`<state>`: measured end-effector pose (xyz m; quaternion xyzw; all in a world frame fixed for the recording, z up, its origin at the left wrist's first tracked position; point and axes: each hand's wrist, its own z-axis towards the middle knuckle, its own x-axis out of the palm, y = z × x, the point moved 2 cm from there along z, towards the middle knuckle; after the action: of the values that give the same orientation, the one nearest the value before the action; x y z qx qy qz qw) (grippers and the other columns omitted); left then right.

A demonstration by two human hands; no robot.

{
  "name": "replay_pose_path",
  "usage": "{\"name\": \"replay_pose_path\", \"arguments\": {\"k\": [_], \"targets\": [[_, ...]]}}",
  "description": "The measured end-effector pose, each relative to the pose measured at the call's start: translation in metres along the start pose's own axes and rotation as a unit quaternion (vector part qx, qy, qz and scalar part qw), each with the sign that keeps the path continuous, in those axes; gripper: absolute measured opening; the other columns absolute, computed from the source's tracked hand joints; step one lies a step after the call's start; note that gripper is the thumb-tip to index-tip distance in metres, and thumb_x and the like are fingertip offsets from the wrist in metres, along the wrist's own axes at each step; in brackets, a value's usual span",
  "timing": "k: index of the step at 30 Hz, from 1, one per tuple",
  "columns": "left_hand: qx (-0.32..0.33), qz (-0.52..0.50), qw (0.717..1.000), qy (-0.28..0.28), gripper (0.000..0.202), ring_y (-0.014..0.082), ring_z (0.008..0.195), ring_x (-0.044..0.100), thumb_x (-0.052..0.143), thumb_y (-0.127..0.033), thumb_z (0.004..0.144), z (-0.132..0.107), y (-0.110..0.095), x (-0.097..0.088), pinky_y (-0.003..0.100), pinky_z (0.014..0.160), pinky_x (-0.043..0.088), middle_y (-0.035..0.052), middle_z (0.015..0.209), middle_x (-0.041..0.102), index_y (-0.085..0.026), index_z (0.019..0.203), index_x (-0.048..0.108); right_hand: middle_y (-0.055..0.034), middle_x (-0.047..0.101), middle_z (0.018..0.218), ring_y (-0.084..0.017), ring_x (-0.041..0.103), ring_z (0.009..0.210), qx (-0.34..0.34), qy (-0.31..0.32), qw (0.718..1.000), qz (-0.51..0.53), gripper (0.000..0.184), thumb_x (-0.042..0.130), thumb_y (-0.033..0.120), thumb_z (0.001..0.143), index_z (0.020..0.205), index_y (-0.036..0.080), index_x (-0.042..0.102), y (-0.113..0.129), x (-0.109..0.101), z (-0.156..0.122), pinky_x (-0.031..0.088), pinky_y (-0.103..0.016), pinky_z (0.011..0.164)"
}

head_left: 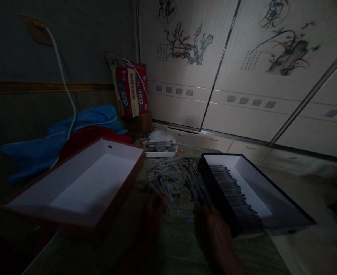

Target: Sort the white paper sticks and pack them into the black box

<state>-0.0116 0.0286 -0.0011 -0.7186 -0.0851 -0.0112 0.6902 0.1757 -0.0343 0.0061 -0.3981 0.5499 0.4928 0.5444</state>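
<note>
A loose heap of thin grey-white sticks (pixel 175 177) lies on the table between two open boxes. My left hand (pixel 154 212) rests at the near edge of the heap, dim and blurred, its fingers curled toward the sticks. My right hand (pixel 214 229) sits just right of it, beside the black box (pixel 289 212), fingers reaching into the heap. Whether either hand holds a stick is lost in the dark. Inside the black box a row of sticks (pixel 231 189) lies stacked along its left wall. The red box (pixel 111 208) on the left has a bare white inside.
A small white tray (pixel 160 153) with more sticks stands behind the heap. Blue cloth (pixel 71 133) and a white cable (pixel 63 82) lie at the left wall. A red carton (pixel 131 89) stands in the corner. Painted sliding wardrobe doors (pixel 243 76) fill the back.
</note>
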Motion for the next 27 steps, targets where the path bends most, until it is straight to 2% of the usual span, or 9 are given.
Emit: {"name": "replay_pose_path", "arguments": {"k": [5,7,9,11,14,16,19,22,27], "targets": [[-0.076,-0.096,0.993,0.007,0.027,0.0135,0.053,0.055,0.063,-0.043,0.064,0.004,0.002,0.000,0.026,0.052,0.045,0.0012,0.065,0.062,-0.017,0.072,0.061,-0.0091,0.062,0.093,-0.021,0.059,0.084,-0.027,-0.027,0.999,0.004,0.023,0.044,0.017,0.081,0.096,0.021,0.061,0.000,0.003,0.001,0.043,-0.027,0.066],[-0.094,-0.117,0.989,0.010,0.026,0.0146,0.056,0.057,0.064,-0.042,0.064,0.004,0.004,-0.001,0.027,0.054,0.046,0.0021,0.066,0.063,-0.017,0.071,0.062,-0.0084,0.062,0.089,-0.020,0.059,0.080,-0.015,-0.040,0.998,0.055,0.019,0.046,0.018,0.080,0.090,0.020,0.062,-0.002,0.002,0.002,0.042,-0.026,0.064],[-0.107,-0.164,0.980,0.018,0.022,0.0142,0.057,0.058,0.066,-0.037,0.064,0.005,0.006,-0.002,0.026,0.054,0.047,0.0023,0.067,0.064,-0.017,0.072,0.063,-0.0066,0.061,0.081,-0.019,0.058,0.073,-0.003,-0.066,0.985,0.160,0.014,0.046,0.024,0.081,0.081,0.019,0.059,-0.002,-0.003,0.003,0.042,-0.025,0.062],[-0.116,-0.218,0.969,0.026,0.016,0.0128,0.056,0.059,0.066,-0.030,0.066,0.005,0.008,-0.002,0.024,0.053,0.047,0.0016,0.066,0.064,-0.016,0.072,0.063,-0.0027,0.057,0.070,-0.016,0.055,0.064,0.014,-0.098,0.949,0.299,0.019,0.046,0.033,0.083,0.075,0.018,0.055,0.000,-0.012,0.001,0.041,-0.023,0.057],[-0.146,-0.283,0.947,0.030,0.005,0.0112,0.056,0.060,0.064,-0.020,0.069,0.005,0.011,-0.001,0.022,0.054,0.049,0.0006,0.065,0.064,-0.016,0.071,0.062,0.0029,0.050,0.060,-0.013,0.050,0.055,0.049,-0.139,0.876,0.460,0.022,0.048,0.040,0.082,0.074,0.019,0.051,0.011,-0.028,-0.006,0.039,-0.020,0.048],[-0.174,-0.315,0.933,0.021,0.002,0.0108,0.059,0.062,0.063,-0.014,0.070,0.004,0.012,0.000,0.022,0.056,0.051,0.0002,0.066,0.065,-0.016,0.070,0.062,0.0041,0.049,0.060,-0.012,0.050,0.054,0.056,-0.158,0.839,0.517,0.020,0.050,0.039,0.081,0.076,0.020,0.049,0.022,-0.036,-0.012,0.040,-0.019,0.048],[-0.189,-0.321,0.928,0.000,0.005,0.0113,0.062,0.063,0.064,-0.013,0.069,0.002,0.015,0.001,0.022,0.060,0.052,0.0002,0.070,0.067,-0.016,0.072,0.062,0.0024,0.055,0.068,-0.012,0.056,0.060,0.022,-0.195,0.805,0.560,0.012,0.051,0.032,0.081,0.082,0.020,0.050,0.038,-0.043,-0.020,0.045,-0.020,0.054],[-0.182,-0.305,0.935,0.001,0.004,0.0117,0.062,0.063,0.065,-0.017,0.069,0.002,0.017,0.002,0.023,0.061,0.053,0.0008,0.069,0.066,-0.016,0.070,0.061,0.0002,0.057,0.076,-0.013,0.059,0.068,-0.023,-0.233,0.797,0.557,0.004,0.050,0.025,0.082,0.085,0.021,0.050,0.049,-0.041,-0.024,0.047,-0.021,0.062],[-0.172,-0.281,0.944,0.009,0.006,0.0129,0.063,0.063,0.066,-0.020,0.069,0.003,0.023,0.001,0.025,0.062,0.053,0.0015,0.069,0.065,-0.016,0.068,0.061,-0.0010,0.059,0.081,-0.013,0.059,0.074,-0.067,-0.253,0.810,0.524,0.006,0.048,0.017,0.083,0.086,0.022,0.051,0.056,-0.036,-0.022,0.047,-0.022,0.067]]}}
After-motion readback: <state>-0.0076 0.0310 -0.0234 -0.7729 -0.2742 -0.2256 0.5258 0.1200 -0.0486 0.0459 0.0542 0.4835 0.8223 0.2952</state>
